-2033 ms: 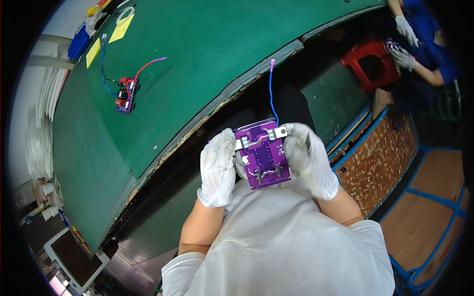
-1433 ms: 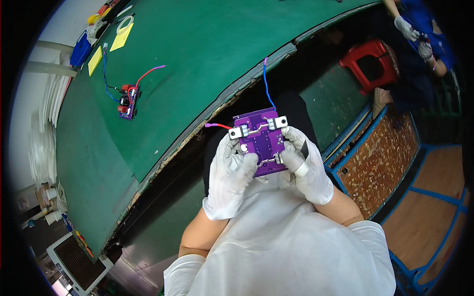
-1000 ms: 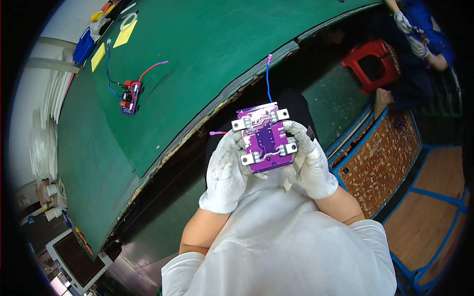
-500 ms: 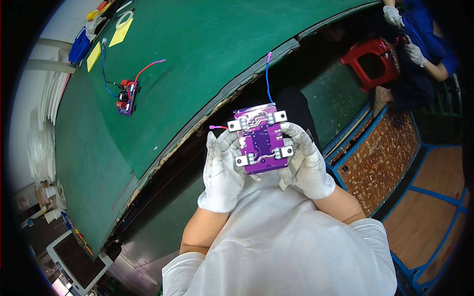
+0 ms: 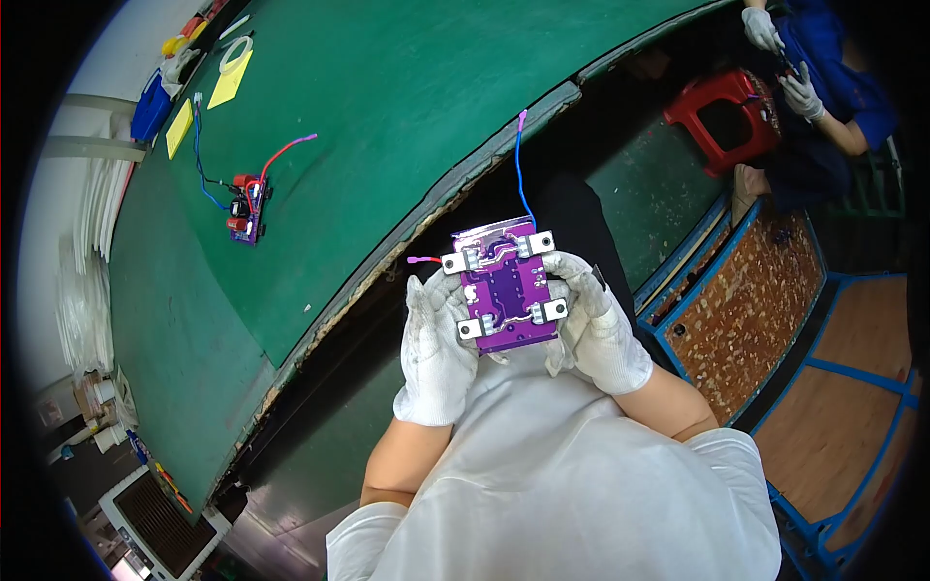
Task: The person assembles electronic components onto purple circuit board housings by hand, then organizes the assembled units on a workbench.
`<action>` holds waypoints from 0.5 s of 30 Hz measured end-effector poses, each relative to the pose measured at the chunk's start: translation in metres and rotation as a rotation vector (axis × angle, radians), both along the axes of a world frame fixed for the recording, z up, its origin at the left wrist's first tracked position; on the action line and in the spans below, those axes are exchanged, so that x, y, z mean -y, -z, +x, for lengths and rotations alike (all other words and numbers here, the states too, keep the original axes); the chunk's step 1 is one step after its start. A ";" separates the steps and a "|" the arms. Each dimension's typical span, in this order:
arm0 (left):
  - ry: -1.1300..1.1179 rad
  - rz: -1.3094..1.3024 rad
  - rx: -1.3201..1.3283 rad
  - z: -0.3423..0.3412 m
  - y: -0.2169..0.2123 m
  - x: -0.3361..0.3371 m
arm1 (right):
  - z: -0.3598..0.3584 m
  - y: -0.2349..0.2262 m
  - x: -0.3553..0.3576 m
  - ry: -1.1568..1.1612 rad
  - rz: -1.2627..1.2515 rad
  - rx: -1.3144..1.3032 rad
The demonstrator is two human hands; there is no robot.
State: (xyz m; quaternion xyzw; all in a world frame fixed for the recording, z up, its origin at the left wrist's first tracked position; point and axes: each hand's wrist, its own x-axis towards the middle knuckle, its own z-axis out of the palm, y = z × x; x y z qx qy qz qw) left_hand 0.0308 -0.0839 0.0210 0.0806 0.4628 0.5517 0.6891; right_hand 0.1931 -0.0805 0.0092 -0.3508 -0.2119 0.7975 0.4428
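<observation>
Board (image 5: pixel 506 286), purple, one: near tabletop (image 5: pixel 368 184) edge. Left hand (image 5: pixel 433 344), gloved: grip clamped on its left side. Right hand (image 5: pixel 604 339), gloved: grip clamped on its right. Second board (image 5: pixel 248 210): on tabletop.

On the green tabletop (image 5: pixel 387 97) now, a wired purple circuit board (image 5: pixel 251 223) is seated; beyond it, two yellow sheets (image 5: pixel 179 130) are laid, one overlapped by a white ring (image 5: pixel 249 48)!
</observation>
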 end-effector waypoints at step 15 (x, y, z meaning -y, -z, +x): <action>0.169 0.223 -0.047 -0.004 0.000 0.010 | 0.013 -0.008 0.003 -0.114 -0.021 0.127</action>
